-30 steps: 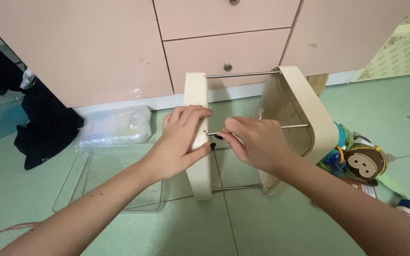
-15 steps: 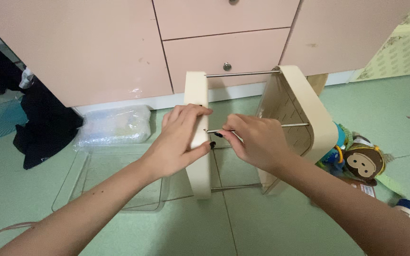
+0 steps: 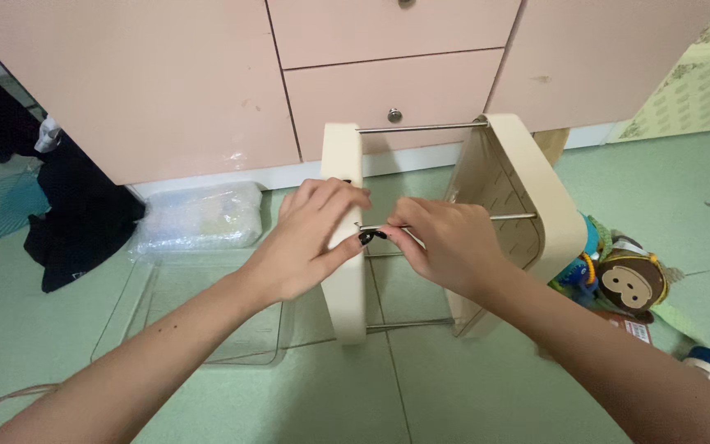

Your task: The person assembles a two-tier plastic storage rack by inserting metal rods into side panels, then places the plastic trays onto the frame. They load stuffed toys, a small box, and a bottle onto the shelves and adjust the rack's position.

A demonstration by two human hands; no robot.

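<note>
The left hand (image 3: 310, 242) is wrapping its fingers around the near cream panel (image 3: 343, 238) of a small rack (image 3: 429, 230) that is lying on its side on the green floor (image 3: 470, 386). The thumb is pressing on the panel's front edge, so this hand is gripping the panel. The right hand (image 3: 441, 242) is sitting just beside it, between the two panels, and its fingertips are pinching the end of a thin metal rod (image 3: 486, 219) right where the rod is meeting the near panel (a tiny dark bit is showing there, too small to tell what it is). The rod is running across to the far cream panel (image 3: 527, 205), which is standing tilted on the right. Another metal rod (image 3: 417, 127) is joining the tops of the two panels, and a third one is lying low near the floor. A clear plastic tray (image 3: 133, 312) is lying on the floor to the left, under the left arm. Behind it a clear plastic bag (image 3: 199, 218) is resting against the pink cabinet (image 3: 166, 74). A brown monkey toy (image 3: 630, 279) is lying on the right, just beside the far panel.
</note>
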